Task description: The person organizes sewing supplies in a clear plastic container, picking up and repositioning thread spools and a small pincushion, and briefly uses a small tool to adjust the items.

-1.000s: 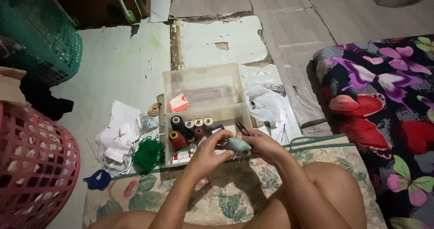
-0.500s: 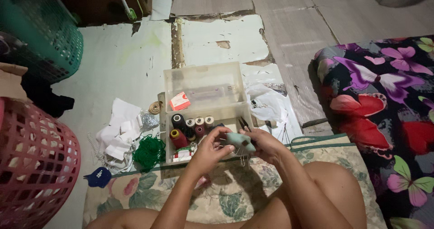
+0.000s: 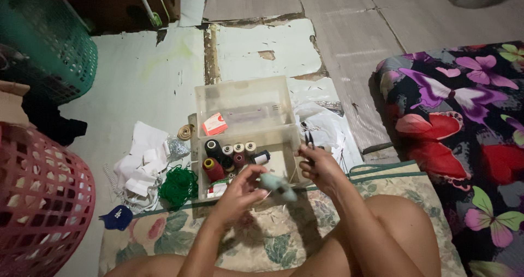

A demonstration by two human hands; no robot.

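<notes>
My left hand [image 3: 237, 192] grips a small pale blue-green stuffed piece [image 3: 275, 184] over the floral mat [image 3: 273, 239]. My right hand [image 3: 319, 168] is a little to its right and holds small black scissors [image 3: 309, 142], their tips pointing up and away from me. Just beyond both hands stands an open clear plastic sewing box [image 3: 248, 99] with several thread spools [image 3: 229, 152] in its near tray and a small red-and-white packet [image 3: 214, 125] in the lid.
A green yarn tangle [image 3: 179, 185], white cloth scraps [image 3: 143, 165] and a dark blue cap-shaped piece [image 3: 117, 218] lie left of the box. A red basket [image 3: 43, 200] and a green basket [image 3: 52, 47] stand at left. A butterfly-print cushion [image 3: 464, 124] lies at right.
My hands have come apart: the right hand has drawn up and to the right with the scissors, while the left has lowered the stuffed piece slightly toward the mat.
</notes>
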